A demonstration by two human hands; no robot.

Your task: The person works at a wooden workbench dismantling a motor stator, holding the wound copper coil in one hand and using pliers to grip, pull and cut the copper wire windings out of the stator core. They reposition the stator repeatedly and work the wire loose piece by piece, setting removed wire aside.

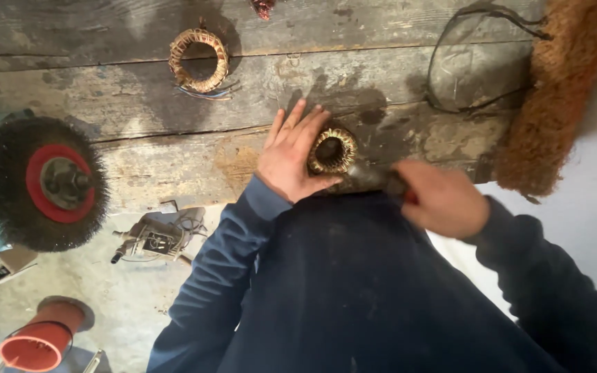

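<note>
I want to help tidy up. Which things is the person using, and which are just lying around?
In use:
left hand pressing on the wire ring
right hand gripping a red-handled tool

Lying about:
second wire ring
wire brush wheel
black cable
red spool
small motor part

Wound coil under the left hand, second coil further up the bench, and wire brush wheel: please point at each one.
Wound coil (332,150), head view, its front winding.
Second coil (199,61), head view, its right rim.
Wire brush wheel (8,181), head view, left bristles.

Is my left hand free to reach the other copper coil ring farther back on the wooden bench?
Probably yes: the left hand lies flat by the near copper coil ring, and bare wooden bench leads to the far copper coil ring.
</note>
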